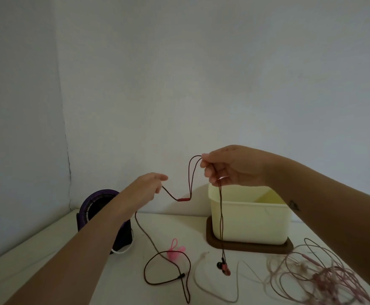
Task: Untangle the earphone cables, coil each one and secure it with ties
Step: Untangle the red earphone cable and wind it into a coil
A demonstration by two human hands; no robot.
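Holding the dark red earphone cable (221,216) up off the table (47,260), both hands are in play in the head view. The right hand (230,167) sits higher, fingertips pinched on a folded bend of the thin braided cord, and two strands drop straight from it to the earbuds (223,266) dangling just above the tabletop. The left hand (151,186) is lower and to the left, thumb and fingers nipped on the single strand. Between the hands the cord sags in a V, with the red splitter sleeve (183,199) at the bottom, slightly nearer the left hand. Below the left hand the cord runs down to a loose loop on the table, ending at the plug (181,275). I'd say the next coil depends on that slack span running left to right between the pinches. Soft pink ties (175,253) wait beside the loop. A matte cream tub (250,223) stands behind, and a pale pink tangle (324,276) lies at right.
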